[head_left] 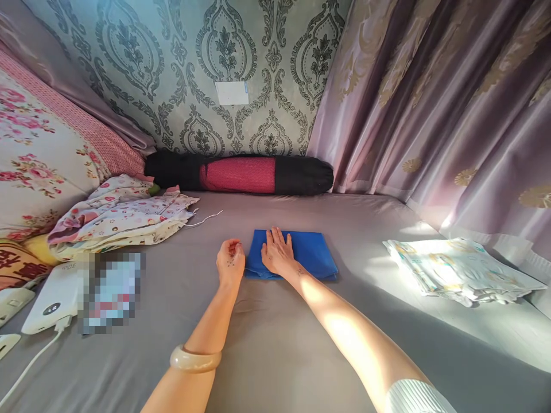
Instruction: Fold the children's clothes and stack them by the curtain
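A blue folded cloth or bag lies flat on the grey bed sheet in front of me; which of the two I cannot tell. My right hand rests on its left half, palm down with the fingers stretched out. Just beside the left edge of the blue piece is my left hand, its fingers curled in. Whether those fingers pinch anything is hidden. A pale bangle circles my left wrist.
A black and pink bolster-like roll lies against the patterned wall. On the left are printed clothes, a white power bank with a cable, and a blurred packet. Flattened white packages lie at right beside the curtain.
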The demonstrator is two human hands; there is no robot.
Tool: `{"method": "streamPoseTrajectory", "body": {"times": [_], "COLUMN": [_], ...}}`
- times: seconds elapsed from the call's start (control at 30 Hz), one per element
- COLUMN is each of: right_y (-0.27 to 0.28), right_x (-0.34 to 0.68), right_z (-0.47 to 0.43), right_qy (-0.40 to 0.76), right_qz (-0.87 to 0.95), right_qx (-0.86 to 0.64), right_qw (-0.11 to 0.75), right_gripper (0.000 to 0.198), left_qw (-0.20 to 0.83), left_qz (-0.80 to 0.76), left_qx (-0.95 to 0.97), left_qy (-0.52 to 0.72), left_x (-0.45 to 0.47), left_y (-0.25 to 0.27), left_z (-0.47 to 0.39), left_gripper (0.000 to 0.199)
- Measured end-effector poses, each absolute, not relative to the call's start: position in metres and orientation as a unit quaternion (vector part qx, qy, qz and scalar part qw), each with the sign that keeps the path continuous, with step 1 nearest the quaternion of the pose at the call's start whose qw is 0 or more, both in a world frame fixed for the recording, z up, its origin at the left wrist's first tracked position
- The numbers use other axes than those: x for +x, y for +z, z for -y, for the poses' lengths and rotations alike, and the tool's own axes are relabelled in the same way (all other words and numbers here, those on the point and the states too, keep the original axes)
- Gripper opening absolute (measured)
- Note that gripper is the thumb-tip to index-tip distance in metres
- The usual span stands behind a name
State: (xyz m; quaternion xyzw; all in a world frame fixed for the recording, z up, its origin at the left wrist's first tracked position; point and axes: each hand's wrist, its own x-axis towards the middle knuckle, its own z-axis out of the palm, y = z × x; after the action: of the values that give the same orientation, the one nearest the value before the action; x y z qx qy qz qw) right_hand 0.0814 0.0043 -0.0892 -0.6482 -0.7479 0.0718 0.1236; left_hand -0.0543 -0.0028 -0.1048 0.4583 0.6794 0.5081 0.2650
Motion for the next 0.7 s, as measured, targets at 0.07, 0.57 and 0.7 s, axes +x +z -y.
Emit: {"method": "streamPoseTrajectory", "body": {"times": [0.07, 0.57, 0.7], "right_y": [-0.087, -0.089, -0.082], "right_x": [0.073, 0.057, 0.055], "right_z": [-0.006, -0.016, -0.012], "right_qy": [0.067, 0.118, 0.111], "right_qz": [0.758, 0.770, 0.772], "right_qx": [-0.635, -0.616, -0.616], "right_qw": [0.135, 0.113, 0.110], "right_gripper": [0.056, 0.059, 0.058], "left_qw": [0.265, 0.262, 0.263], "left_qz": [-0.675, -0.655, -0.655], "left_qx": [0.453, 0.418, 0.413], "left_qy": [0.518, 0.573, 0.576], "left_x": [-0.056, -0.061, -0.062], "left_y": [-0.106, -0.115, -0.117], "left_z": [0.002, -0.004, -0.006], "left_gripper": [0.028, 0.025, 0.024]}}
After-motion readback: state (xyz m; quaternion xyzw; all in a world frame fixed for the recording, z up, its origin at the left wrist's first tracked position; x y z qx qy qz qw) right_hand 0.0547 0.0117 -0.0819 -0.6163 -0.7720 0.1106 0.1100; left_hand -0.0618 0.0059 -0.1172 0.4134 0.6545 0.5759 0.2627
